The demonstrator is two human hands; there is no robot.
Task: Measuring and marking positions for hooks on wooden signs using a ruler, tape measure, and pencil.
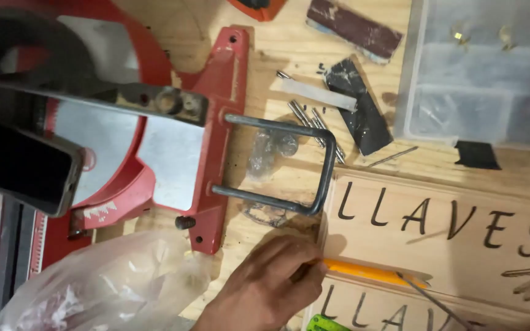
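My left hand [265, 285] reaches in from the bottom edge, back of the hand up, with its fingers closed round the end of an orange, pencil-like tool [369, 273]. The tool lies along the gap between two light wooden boards. The upper board [437, 245] and the lower board [387, 306] both carry dark burned-in letters, and the upper one also has a small key drawing at its right end. A thin metal rod [437, 303] slants from the tool's far end toward the bottom right. My right hand is out of view.
A red mitre saw [216, 122] with a grey U-shaped bar [323, 165] fills the left. On its left side rests a black phone [19, 165]. A clear plastic bag [105, 288] lies bottom left. Behind are loose metal pins [311, 119], sandpaper strips [354, 27] and a clear compartment box [480, 73].
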